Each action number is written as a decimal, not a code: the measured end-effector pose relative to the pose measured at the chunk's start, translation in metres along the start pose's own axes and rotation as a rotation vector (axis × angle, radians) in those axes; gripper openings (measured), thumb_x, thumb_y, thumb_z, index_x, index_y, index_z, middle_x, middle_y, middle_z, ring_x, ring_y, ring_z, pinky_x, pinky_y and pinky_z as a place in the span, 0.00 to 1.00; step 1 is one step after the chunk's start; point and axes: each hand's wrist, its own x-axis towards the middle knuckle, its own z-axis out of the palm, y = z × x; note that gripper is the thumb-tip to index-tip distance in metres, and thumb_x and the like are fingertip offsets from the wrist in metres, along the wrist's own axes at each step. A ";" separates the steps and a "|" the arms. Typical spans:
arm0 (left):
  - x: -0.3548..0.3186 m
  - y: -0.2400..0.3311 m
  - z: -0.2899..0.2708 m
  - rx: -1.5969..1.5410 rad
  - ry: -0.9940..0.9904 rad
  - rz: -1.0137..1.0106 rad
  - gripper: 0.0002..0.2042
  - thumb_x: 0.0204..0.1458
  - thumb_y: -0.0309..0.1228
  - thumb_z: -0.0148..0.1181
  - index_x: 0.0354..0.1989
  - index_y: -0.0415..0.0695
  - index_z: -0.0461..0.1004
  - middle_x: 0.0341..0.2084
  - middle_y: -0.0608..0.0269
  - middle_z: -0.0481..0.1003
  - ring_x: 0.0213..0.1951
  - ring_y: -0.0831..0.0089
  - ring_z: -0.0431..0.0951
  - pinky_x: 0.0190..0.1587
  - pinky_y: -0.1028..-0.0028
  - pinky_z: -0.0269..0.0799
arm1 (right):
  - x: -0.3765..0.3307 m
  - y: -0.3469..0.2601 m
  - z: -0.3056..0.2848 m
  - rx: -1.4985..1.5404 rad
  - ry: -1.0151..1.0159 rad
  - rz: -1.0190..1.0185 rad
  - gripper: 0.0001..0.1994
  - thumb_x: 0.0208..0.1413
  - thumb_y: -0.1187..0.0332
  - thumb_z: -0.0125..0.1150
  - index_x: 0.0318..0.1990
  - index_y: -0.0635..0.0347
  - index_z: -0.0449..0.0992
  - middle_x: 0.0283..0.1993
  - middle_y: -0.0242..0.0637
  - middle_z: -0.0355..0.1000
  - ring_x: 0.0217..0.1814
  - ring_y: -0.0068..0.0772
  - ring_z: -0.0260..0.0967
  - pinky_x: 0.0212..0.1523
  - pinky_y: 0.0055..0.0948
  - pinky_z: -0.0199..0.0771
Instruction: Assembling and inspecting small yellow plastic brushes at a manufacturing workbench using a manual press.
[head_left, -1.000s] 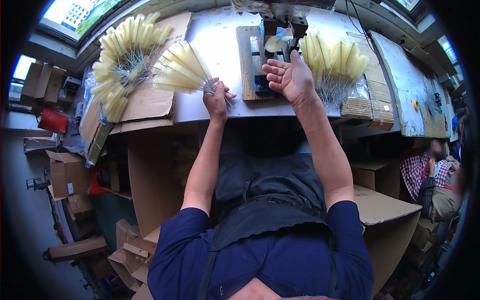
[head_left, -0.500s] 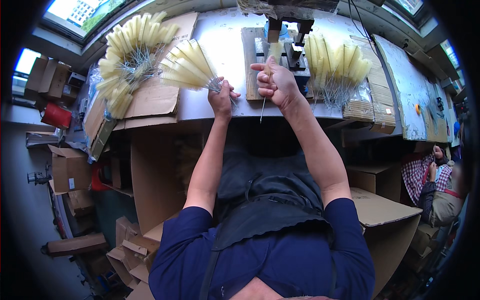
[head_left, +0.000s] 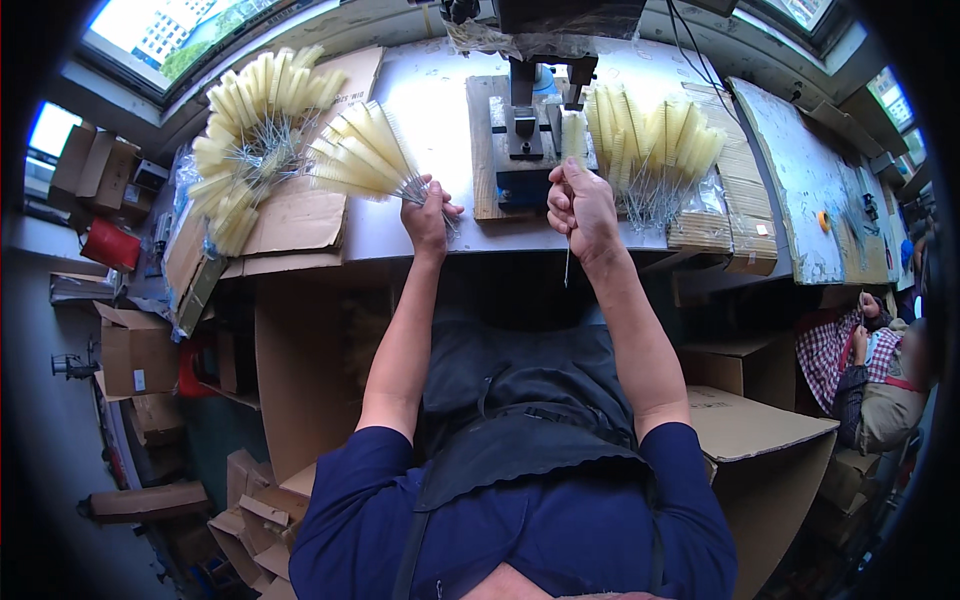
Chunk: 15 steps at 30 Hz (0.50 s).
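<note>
My left hand (head_left: 428,222) is closed around the wire handles of a fanned bunch of cream-bristled bottle brushes (head_left: 362,150), bristles pointing away and left. In my closed right hand (head_left: 588,208) is a single bottle brush (head_left: 573,132); its bristle end points away from me and its thin wire hangs below my fist. That brush is just right of the dark metal tooling of a bench press (head_left: 524,135). Close to its right lies a pile of similar brushes (head_left: 655,135), wire ends toward me. My fingers cover the middle of the held brush.
Another heap of brushes (head_left: 270,100) lies on cardboard (head_left: 295,215) at the left of the white bench (head_left: 415,85). Wooden boards (head_left: 745,190) lie at the right. Open cardboard boxes (head_left: 750,420) flank my legs. Farther right a person (head_left: 870,365) sits.
My right hand has moved right with its brush, from in front of the press tooling to beside the right pile. Its outstretched finger has curled in. My left hand keeps its bunch.
</note>
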 end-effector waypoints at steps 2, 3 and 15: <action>0.000 0.000 0.000 0.026 0.005 0.007 0.13 0.64 0.28 0.52 0.53 0.36 0.66 0.25 0.62 0.72 0.21 0.78 0.73 0.28 0.70 0.82 | 0.002 -0.004 -0.003 -0.080 0.039 -0.009 0.18 0.69 0.56 0.48 0.33 0.62 0.70 0.17 0.28 0.60 0.12 0.16 0.48 0.10 0.18 0.52; 0.000 0.000 0.000 0.027 0.007 0.006 0.13 0.64 0.28 0.52 0.53 0.36 0.66 0.25 0.62 0.72 0.21 0.78 0.73 0.28 0.70 0.82 | 0.003 -0.005 -0.004 -0.080 0.039 -0.007 0.18 0.69 0.56 0.48 0.33 0.62 0.70 0.17 0.28 0.60 0.12 0.16 0.48 0.10 0.18 0.52; 0.001 0.000 0.002 -0.008 0.008 0.011 0.12 0.63 0.27 0.52 0.52 0.34 0.66 0.25 0.60 0.71 0.20 0.77 0.74 0.26 0.71 0.81 | 0.010 -0.020 -0.013 -0.099 0.048 0.067 0.17 0.68 0.58 0.50 0.31 0.62 0.69 0.16 0.30 0.60 0.10 0.18 0.50 0.09 0.21 0.52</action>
